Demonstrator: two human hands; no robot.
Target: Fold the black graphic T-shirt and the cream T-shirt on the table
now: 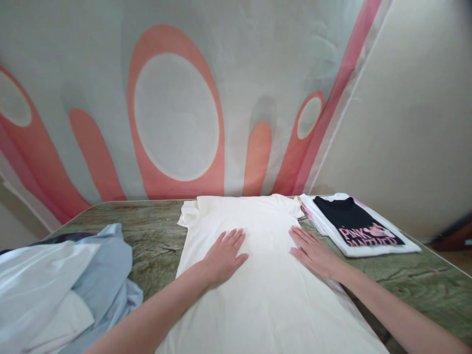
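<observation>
A white T-shirt [254, 305] lies spread out on the table, its sleeves at the far end and its lower part running toward me. My left hand [225, 255] rests flat on the left half of the shirt, fingers stretched forward and thumb apart. On the right side, near the shirt's edge, my right hand [313, 251] lies with fingers extended over the cloth. Neither hand grips anything. Soft creases run through the fabric below the hands.
A stack of folded shirts [354, 226], topped by a black print reading "PINK PANTHER", sits at the back right. Loose white and light-blue clothes [73, 290] are heaped at the left. The wood-patterned table [155, 246] meets a wall hanging [177, 118] behind.
</observation>
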